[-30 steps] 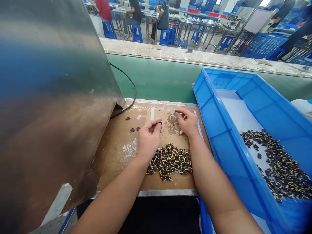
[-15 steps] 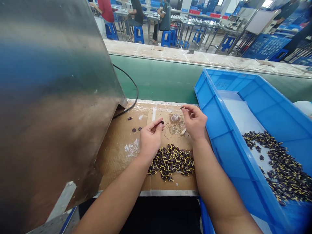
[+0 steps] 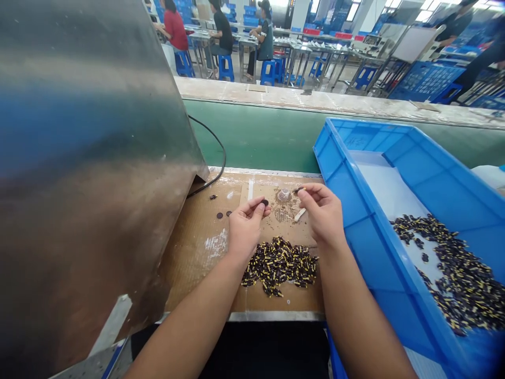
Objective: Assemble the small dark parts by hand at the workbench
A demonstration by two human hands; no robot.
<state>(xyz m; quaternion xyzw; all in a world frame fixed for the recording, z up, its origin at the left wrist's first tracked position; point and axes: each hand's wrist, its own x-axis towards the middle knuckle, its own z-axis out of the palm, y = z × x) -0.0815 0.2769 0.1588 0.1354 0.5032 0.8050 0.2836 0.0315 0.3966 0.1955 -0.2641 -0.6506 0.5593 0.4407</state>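
Note:
Between thumb and fingers my left hand [image 3: 248, 221] pinches a small dark round disc [image 3: 264, 202]. My right hand [image 3: 322, 209] is closed on a small dark piece with a bit of yellow [image 3: 299, 190], much like those in the pile. A heap of small black-and-yellow parts [image 3: 280, 266] lies on the cardboard below both hands. Between and beyond the hands sits a small clear dome-like piece [image 3: 284, 195] on a stained patch. A pale strip [image 3: 300, 215] lies beside my right hand. Two more dark discs [image 3: 220, 216] rest left of my left hand.
A large metal housing [image 3: 98, 158] fills the left, with a black cable [image 3: 221, 152] beside it. At right stands a blue crate [image 3: 355, 195] holding many similar parts [image 3: 453, 268]. A green belt [image 3: 252, 131] runs behind the cardboard [image 3: 189, 268]. Several people sit at far tables.
The whole view has shifted slightly, showing more of the background. My right hand has turned a little and come slightly nearer; both hands keep their pinches.

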